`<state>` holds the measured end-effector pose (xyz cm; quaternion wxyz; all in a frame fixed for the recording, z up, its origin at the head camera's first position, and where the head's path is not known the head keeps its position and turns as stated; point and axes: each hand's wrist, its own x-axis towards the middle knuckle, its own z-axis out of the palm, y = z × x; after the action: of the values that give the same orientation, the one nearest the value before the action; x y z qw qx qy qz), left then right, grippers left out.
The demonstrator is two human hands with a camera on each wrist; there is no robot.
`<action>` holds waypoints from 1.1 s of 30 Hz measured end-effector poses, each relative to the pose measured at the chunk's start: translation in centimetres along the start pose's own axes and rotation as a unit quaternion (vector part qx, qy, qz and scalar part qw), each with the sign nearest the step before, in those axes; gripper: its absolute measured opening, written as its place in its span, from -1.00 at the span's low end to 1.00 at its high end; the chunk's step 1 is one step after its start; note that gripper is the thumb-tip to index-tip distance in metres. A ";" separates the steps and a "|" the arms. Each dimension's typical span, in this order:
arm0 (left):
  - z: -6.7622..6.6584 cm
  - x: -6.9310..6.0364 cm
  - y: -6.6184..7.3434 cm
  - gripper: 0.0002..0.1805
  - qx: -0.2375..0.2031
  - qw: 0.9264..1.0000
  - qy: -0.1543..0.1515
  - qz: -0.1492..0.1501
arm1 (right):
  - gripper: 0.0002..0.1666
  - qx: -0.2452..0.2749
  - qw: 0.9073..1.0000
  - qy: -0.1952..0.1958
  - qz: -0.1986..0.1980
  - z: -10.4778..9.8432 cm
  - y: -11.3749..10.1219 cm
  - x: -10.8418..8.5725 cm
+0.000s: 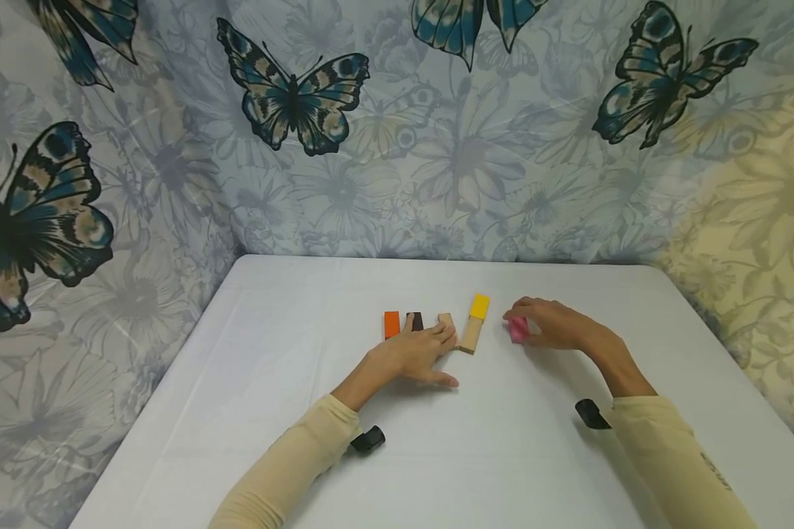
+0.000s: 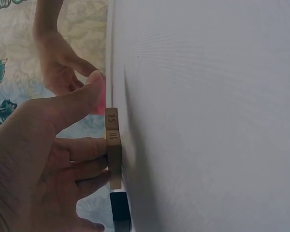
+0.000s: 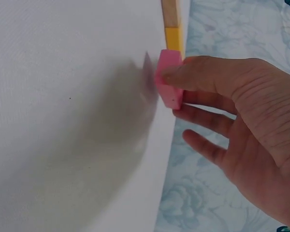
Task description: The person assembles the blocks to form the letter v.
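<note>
Near the middle of the table, my left hand (image 1: 423, 353) reaches over a row of small blocks, thumb spread away. Its extended fingertips touch a plain wooden block (image 2: 114, 159) marked 50, with another wooden block (image 2: 111, 117) marked 75 close by. My right hand (image 1: 559, 325) pinches a pink block (image 3: 170, 79) between thumb and fingers. Left of the pink block, a yellow block (image 1: 479, 306) lies end to end with a wooden block (image 1: 470, 336). A dark block (image 1: 417, 321) and an orange block (image 1: 392, 325) are partly covered by the left hand.
The blocks lie on a white table (image 1: 490, 455) whose far edge meets a butterfly-patterned backdrop (image 1: 384, 198). Black devices are at the left wrist (image 1: 368, 439) and the right wrist (image 1: 592, 414). Side backdrops flank the table.
</note>
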<state>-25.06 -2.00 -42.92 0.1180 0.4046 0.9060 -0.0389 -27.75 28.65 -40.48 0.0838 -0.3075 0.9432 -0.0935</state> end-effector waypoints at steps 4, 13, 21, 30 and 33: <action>0.1 0.0 0.0 0.02 -0.001 1.000 0.001 -0.001 | -0.50 -0.005 1.000 0.014 -0.007 -0.2 -0.1 0.1; 0.3 -0.2 -0.4 0.00 -0.004 1.000 0.002 -0.001 | -0.47 -0.005 0.999 0.029 -0.025 -0.7 -0.4 0.4; 0.3 0.1 -0.1 0.02 0.006 1.000 0.000 -0.004 | -0.47 0.000 0.999 0.035 -0.009 -0.9 -0.6 0.4; 0.4 -0.1 0.2 0.06 -0.012 1.000 0.006 -0.013 | -0.48 -0.005 0.998 0.061 0.012 -1.4 -0.7 1.0; 0.5 -0.2 0.2 0.05 -0.016 1.000 0.007 -0.016 | -0.48 -0.005 0.997 0.070 0.024 -1.6 -0.7 1.5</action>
<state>-24.71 -2.04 -43.33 0.1174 0.3883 0.9137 -0.0239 -28.93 27.38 -38.89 0.0187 -0.2783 0.9542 -0.1083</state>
